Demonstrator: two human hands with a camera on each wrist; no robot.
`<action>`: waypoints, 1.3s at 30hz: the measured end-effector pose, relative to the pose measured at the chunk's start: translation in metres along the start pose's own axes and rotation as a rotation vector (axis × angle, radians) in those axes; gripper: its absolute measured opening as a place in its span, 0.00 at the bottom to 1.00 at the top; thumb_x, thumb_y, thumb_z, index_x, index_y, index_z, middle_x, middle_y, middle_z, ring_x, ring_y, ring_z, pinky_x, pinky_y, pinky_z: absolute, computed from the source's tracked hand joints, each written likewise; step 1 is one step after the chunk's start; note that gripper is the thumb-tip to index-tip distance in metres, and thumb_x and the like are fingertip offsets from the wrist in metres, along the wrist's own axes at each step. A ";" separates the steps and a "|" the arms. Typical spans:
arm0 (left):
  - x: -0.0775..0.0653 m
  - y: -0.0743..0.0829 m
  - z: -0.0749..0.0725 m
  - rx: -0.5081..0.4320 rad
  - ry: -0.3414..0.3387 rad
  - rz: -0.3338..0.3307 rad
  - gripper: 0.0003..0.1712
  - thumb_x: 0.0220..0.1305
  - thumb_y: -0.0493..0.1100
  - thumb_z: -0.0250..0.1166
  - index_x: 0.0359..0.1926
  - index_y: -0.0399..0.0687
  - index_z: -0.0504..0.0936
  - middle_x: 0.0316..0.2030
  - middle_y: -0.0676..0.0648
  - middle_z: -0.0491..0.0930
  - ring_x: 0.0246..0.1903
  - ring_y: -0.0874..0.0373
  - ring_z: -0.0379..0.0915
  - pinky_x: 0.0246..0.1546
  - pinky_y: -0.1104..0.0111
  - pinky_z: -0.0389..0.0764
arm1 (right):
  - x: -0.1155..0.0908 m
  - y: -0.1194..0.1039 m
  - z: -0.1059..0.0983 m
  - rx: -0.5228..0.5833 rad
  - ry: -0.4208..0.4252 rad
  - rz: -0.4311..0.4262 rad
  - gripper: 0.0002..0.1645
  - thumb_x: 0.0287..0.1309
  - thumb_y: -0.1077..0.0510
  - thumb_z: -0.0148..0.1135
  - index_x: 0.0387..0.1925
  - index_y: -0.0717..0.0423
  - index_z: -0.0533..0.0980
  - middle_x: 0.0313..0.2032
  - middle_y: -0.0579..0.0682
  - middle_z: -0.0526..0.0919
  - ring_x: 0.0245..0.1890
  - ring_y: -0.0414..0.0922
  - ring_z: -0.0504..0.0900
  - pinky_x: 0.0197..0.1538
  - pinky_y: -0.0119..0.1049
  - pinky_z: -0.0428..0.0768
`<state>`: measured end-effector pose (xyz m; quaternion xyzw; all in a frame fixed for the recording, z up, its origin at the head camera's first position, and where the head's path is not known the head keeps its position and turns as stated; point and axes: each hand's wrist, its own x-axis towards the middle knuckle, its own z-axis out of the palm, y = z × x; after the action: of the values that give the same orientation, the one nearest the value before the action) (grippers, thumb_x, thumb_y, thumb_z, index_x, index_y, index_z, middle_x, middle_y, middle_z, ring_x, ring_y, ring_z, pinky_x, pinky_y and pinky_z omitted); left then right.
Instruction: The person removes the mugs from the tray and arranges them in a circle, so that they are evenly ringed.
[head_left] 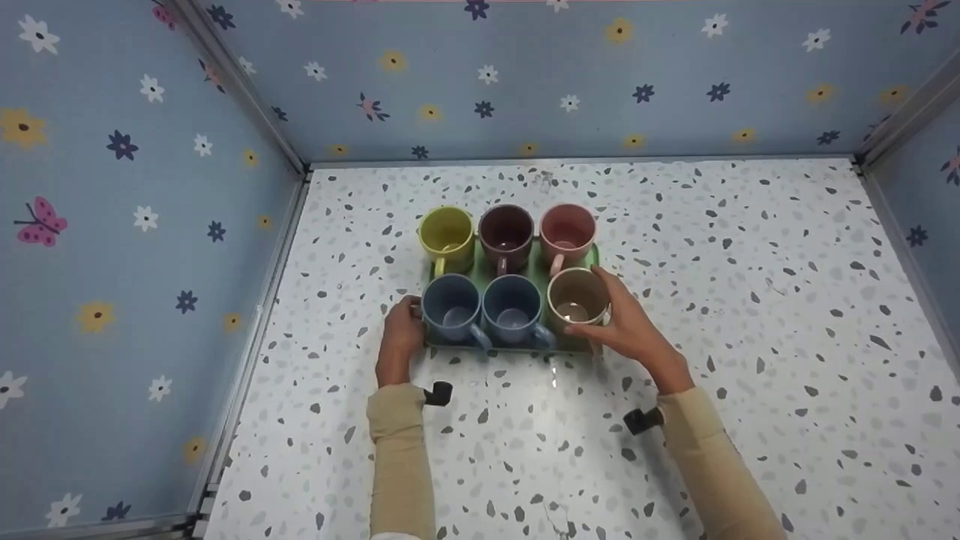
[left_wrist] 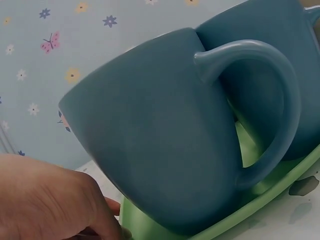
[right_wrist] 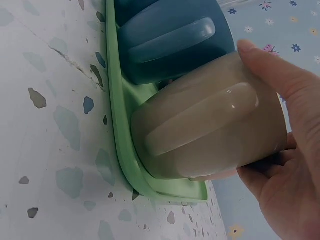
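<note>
Fingers of the left hand [head_left: 403,331] pinch the left rim of a green rounded-corner tray [right_wrist: 119,125] on the speckled white surface [head_left: 750,315]. In the tray we count: glossy yellow mug [head_left: 448,240] behind glossy blue mug [head_left: 451,309], maroon mug [head_left: 508,240] behind second blue mug [head_left: 513,310], pink mug [head_left: 568,234] behind beige mug [right_wrist: 200,120]; the right hand [head_left: 634,330] holds the last at the tray's front right corner.

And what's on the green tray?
The tray bears two rows: a yellow mug, maroon mug and pink mug behind; two blue mugs and a beige mug in front. Its floor directly beneath them is covered.
</note>
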<state>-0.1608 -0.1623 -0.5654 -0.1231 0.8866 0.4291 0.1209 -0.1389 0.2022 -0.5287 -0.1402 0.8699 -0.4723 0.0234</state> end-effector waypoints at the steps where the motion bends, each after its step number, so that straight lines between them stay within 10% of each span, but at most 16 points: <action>1: 0.000 0.000 0.000 -0.001 -0.002 -0.007 0.21 0.69 0.34 0.42 0.59 0.39 0.71 0.53 0.37 0.75 0.53 0.46 0.71 0.57 0.56 0.70 | 0.000 0.000 0.000 -0.006 0.004 -0.001 0.65 0.37 0.42 0.78 0.71 0.60 0.54 0.68 0.59 0.62 0.67 0.55 0.62 0.68 0.54 0.60; 39: -0.002 0.003 -0.003 0.020 -0.028 -0.038 0.23 0.64 0.31 0.44 0.58 0.42 0.72 0.44 0.40 0.76 0.45 0.49 0.71 0.50 0.58 0.72 | 0.007 -0.012 -0.022 -0.004 0.054 -0.064 0.55 0.36 0.45 0.80 0.65 0.54 0.64 0.57 0.51 0.75 0.55 0.48 0.74 0.56 0.49 0.73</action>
<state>-0.1606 -0.1624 -0.5606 -0.1329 0.8865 0.4197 0.1426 -0.1468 0.2116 -0.5060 -0.1550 0.8662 -0.4748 -0.0153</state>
